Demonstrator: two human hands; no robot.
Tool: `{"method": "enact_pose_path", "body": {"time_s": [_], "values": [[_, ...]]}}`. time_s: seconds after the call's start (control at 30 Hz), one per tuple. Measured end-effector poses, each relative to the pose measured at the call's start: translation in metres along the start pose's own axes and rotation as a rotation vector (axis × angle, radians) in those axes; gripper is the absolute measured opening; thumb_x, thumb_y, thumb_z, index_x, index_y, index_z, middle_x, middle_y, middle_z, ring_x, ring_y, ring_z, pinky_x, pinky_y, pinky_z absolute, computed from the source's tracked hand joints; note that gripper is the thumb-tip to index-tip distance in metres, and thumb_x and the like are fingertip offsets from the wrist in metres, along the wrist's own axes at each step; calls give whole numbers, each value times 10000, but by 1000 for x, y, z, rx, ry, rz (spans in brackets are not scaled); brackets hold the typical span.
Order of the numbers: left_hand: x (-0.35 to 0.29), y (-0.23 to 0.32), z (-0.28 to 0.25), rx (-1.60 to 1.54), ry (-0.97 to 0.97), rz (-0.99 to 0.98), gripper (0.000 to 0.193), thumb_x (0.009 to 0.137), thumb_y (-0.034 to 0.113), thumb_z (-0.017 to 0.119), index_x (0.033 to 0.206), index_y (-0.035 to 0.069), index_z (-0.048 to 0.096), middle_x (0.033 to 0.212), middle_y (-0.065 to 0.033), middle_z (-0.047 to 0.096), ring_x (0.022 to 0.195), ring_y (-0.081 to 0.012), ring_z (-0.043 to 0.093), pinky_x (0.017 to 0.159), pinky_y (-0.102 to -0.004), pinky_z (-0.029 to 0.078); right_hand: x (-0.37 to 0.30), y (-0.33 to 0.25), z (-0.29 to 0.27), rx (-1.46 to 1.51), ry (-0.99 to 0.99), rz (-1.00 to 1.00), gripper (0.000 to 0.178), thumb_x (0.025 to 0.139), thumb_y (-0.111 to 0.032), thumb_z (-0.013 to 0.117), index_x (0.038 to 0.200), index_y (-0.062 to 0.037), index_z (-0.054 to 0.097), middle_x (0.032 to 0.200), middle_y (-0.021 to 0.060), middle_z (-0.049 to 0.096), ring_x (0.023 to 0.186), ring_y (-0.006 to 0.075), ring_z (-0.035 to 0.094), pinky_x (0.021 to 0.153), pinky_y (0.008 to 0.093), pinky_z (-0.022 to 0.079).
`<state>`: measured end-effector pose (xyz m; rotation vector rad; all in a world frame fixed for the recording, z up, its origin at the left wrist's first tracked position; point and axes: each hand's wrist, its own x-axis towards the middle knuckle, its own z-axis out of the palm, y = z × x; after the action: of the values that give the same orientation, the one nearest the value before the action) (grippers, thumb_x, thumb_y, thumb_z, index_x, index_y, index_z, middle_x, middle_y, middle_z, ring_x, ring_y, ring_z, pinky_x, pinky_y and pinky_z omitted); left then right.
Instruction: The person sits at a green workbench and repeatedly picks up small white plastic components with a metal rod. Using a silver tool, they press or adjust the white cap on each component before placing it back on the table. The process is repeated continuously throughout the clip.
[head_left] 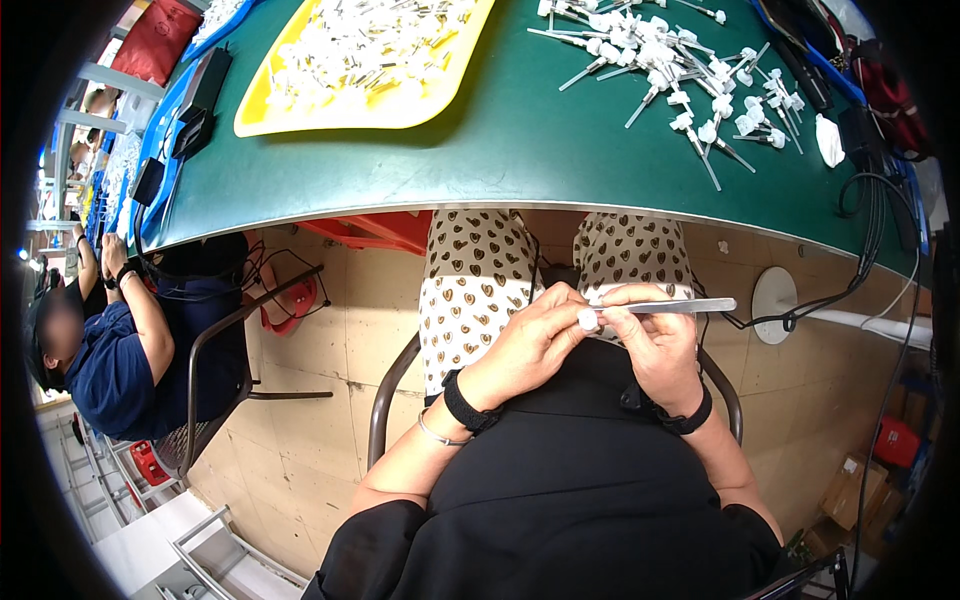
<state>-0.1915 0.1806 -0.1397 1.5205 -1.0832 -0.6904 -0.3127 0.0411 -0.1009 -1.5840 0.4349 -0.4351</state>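
My left hand (530, 342) is closed, thumb and fingers pinching a small white plastic pump head (587, 319) above my lap. Facing it, my right hand (655, 345) grips a slim metal tool that looks like tweezers (705, 306). Their broad end sticks out to the right, and the narrow end points at the white piece. Fingers cover where the two meet, so I cannot tell whether they touch. On the table beyond lies a loose pile of white pump heads with thin tubes (655, 60). More small white parts fill a yellow tray (350, 126).
The green table's (330, 180) near edge curves past my knees. Black cables (875, 230) hang off its right end. A black device (200, 95) stands at the left. Beside me on the left, a person in dark blue (120, 360) sits on a chair. Cardboard boxes (855, 490) stand on the floor at right.
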Motion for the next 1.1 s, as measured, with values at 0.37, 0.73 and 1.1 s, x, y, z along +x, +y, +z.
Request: {"method": "enact_pose_path", "body": {"time_s": [0.37, 0.73, 1.1], "values": [[0, -1, 1, 10, 12, 7, 144, 973, 78, 650, 1092, 5, 683, 943, -112, 616, 872, -264, 620, 765, -346, 506, 0, 2, 1, 8, 31, 39, 71, 962, -41, 661, 984, 18, 695, 845, 35, 691, 740, 82, 633, 659, 229, 510], [0, -2, 1, 15, 0, -14, 158, 949, 42, 672, 1099, -3, 696, 949, -101, 635, 875, -233, 611, 781, -322, 499, 0, -2, -1, -19, -2, 27, 71, 963, -17, 647, 998, 30, 688, 878, 48, 696, 774, 93, 649, 685, 237, 527], [0, 1, 1, 20, 7, -15, 152, 948, 40, 670, 1095, 7, 697, 959, -92, 638, 881, -232, 617, 789, -324, 502, -1, 1, -1, 114, 23, 39, 64, 963, -5, 645, 993, 35, 685, 885, 53, 687, 808, 98, 652, 709, 238, 532]]}}
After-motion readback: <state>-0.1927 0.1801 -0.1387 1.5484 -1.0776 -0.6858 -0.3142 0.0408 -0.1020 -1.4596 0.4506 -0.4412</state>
